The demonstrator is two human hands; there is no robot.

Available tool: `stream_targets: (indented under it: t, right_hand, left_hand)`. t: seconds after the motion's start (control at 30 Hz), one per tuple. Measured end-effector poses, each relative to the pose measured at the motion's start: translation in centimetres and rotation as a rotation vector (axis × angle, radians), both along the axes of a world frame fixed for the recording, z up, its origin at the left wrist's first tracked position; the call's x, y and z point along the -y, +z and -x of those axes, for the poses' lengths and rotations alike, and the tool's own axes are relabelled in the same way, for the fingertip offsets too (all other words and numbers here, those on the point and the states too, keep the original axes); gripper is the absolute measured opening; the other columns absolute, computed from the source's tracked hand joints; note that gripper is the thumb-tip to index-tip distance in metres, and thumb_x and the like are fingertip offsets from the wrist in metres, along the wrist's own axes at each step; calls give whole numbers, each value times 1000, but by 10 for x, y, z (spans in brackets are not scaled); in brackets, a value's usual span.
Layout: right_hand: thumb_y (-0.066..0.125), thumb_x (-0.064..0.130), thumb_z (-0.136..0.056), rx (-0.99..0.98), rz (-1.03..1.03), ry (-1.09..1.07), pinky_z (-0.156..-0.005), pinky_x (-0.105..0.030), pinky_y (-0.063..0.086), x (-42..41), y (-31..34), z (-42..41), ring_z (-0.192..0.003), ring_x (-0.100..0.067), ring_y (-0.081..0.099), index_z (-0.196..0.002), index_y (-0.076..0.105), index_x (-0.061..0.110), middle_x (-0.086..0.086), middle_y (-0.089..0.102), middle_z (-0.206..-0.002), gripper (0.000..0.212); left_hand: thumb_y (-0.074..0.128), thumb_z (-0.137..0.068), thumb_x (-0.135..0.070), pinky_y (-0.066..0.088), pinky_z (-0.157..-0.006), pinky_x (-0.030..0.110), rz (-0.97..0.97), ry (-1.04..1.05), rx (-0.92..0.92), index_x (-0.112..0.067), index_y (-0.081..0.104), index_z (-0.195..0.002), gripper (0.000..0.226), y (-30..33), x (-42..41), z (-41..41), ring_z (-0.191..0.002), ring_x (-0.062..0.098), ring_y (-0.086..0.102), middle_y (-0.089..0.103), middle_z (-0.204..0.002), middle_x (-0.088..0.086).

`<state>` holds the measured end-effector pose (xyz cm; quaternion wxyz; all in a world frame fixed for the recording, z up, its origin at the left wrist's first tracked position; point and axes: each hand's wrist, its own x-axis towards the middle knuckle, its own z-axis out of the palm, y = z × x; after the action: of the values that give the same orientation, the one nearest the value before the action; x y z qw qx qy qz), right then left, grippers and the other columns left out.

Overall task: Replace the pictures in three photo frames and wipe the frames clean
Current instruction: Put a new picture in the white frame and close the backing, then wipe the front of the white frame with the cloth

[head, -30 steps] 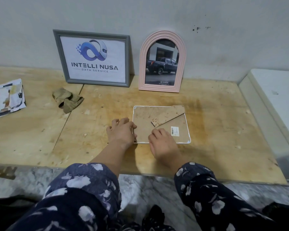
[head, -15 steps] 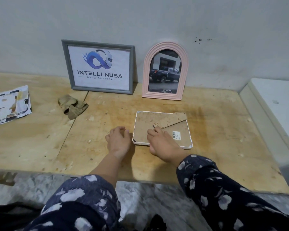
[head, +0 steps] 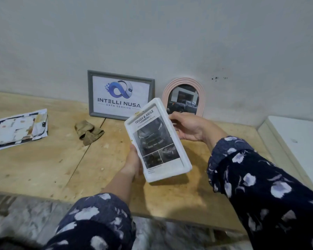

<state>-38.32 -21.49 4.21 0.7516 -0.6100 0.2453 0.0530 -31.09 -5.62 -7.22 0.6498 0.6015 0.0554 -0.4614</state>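
White photo frame, truck picture facing up: held above desk, left hand and right hand fingers gripping opposite edges.

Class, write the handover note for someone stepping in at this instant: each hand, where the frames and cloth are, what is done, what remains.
Left hand grips the white frame at its lower left edge; right hand holds its upper right edge. The frame is lifted off the table, face up, a truck picture inside.
Grey frame and pink frame stand against the wall, pictures in.
Cloth lies on the table, left of the white frame; papers at far left.
Done: all three frames hold pictures.
Left: probably wipe the white frame and stand it up; whether the others were wiped cannot be told.
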Motion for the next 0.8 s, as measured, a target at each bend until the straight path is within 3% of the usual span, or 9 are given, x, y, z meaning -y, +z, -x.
stream_targets:
  t: [0.07,0.17,0.23,0.33,0.43,0.5,0.6,0.7,0.8]
  right_hand:
    - [44,17,-99,61,-158,-45,-72,-39,60,5,-10,6,-74,-19,68,-119,53,4,-11,68,-87,26]
    - [42,20,-100,58,-267,-113,-63,-41,60,6,-32,11,-70,-23,70,-125,52,3,-14,69,-86,31]
    - [46,21,-99,32,-228,-164,-65,-40,60,4,-47,9,-65,-19,68,-121,57,5,-11,71,-82,30]
    - [48,22,-98,-30,-70,-201,-85,-46,55,-6,-65,-6,-76,-22,61,-116,60,9,-9,69,-86,25]
    - [45,16,-99,-80,9,-261,-72,-42,57,-26,-72,-28,-73,-19,66,-114,54,12,-7,67,-89,18]
    - [44,15,-99,-90,17,-230,-76,-44,57,-41,-79,-49,-82,-23,65,-114,54,14,-9,66,-97,18]
    - [44,12,-98,-105,-2,-182,-78,-45,58,-65,-90,-83,-94,-28,66,-122,51,14,-13,66,-109,24]
    - [42,10,-99,-135,-11,-97,-80,-44,57,-92,-100,-116,-95,-27,65,-124,49,15,-13,64,-116,26]
    - [40,8,-98,-173,3,-42,-81,-42,57,-114,-109,-144,-95,-25,66,-123,48,16,-12,64,-118,28]
  left_hand:
    - [28,-100,-42,55,-67,37,14,3,-42,-11,71,-89,54,0,-6,-12,-74,32,69,72,-92,19]
    - [32,-99,-38,58,-63,37,-13,-14,-45,-11,72,-94,49,-2,-19,-25,-68,30,69,72,-86,19]
    - [36,-96,-32,56,-70,39,-30,-2,-18,-8,71,-95,43,-1,-29,-31,-70,31,69,72,-88,20]
    - [42,-91,-28,55,-84,44,-81,31,36,-6,70,-99,37,0,-46,-41,-86,35,69,72,-97,19]
    - [43,-88,-25,53,-91,48,-123,67,107,-7,67,-98,32,4,-66,-52,-88,36,67,71,-96,18]
    - [38,-87,-25,53,-90,51,-160,84,173,-5,67,-105,39,7,-81,-61,-92,38,68,72,-100,18]
    - [34,-90,-28,57,-81,48,-215,137,288,-8,65,-104,40,5,-110,-82,-83,34,71,73,-94,16]
    - [28,-88,-35,55,-84,53,-313,177,340,-8,57,-110,45,-8,-148,-110,-90,37,68,68,-103,21]
    - [27,-88,-33,55,-84,55,-388,221,358,-6,55,-109,45,-18,-179,-132,-89,39,66,66,-99,24]
